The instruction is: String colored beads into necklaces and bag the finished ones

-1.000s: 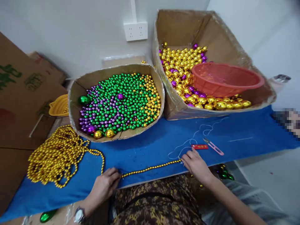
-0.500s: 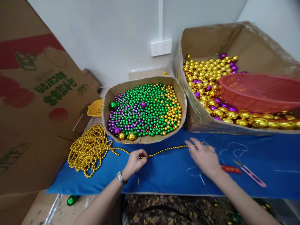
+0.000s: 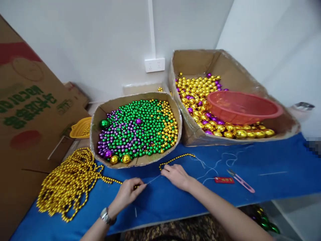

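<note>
My left hand [image 3: 128, 193] is closed in a pinch on the gold bead string [image 3: 110, 180] where it comes off the big heap of strung gold beads [image 3: 67, 182]. My right hand [image 3: 177, 175] is closed on the same string a little to the right. A bare stretch of white thread [image 3: 153, 179] shows between the two hands. Beyond my right hand a short beaded length [image 3: 177, 158] curves back along the blue cloth [image 3: 276, 160], ending in loose thread [image 3: 213, 165].
A round cardboard box [image 3: 136, 162] of green, purple and gold beads stands behind my hands. A larger box [image 3: 225, 140] of gold and purple balls holds a red basin [image 3: 242, 107]. Pink snips [image 3: 242, 181] and a red card [image 3: 224, 180] lie right. Cardboard sheets [image 3: 27, 110] lean left.
The beads have been slid apart, so bare thread now shows between my hands. My right hand came back left onto the string, and the beaded end bent into a curve.
</note>
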Demonstrator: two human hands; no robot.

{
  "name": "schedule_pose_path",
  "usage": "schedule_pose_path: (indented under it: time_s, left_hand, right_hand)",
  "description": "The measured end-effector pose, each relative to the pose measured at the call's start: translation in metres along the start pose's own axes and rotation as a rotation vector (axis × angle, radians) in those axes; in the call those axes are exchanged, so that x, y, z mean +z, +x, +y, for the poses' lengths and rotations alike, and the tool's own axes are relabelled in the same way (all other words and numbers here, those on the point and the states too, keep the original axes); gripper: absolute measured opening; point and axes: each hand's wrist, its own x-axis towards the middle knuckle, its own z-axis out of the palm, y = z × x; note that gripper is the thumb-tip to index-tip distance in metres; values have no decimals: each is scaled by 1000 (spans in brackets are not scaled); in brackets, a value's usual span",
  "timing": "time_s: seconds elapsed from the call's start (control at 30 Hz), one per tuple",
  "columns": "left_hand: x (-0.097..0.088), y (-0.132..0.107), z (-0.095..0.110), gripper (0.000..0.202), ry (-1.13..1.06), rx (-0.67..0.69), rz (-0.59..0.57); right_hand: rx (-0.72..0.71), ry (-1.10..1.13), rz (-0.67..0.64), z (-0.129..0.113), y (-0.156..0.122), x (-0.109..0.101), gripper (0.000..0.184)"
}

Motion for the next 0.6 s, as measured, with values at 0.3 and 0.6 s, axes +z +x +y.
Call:
schedule_pose_path:
  time_s: [0.3, 0.6]
  left_hand:
    - [-27, -10, -77, 27, 343, -105, 256]
    - [-16, 6, -88, 31, 212, -13, 355]
  right_hand:
    - [573, -228, 17, 160, -125, -37, 16]
    - [830, -238, 124, 172, -211, -23, 22]
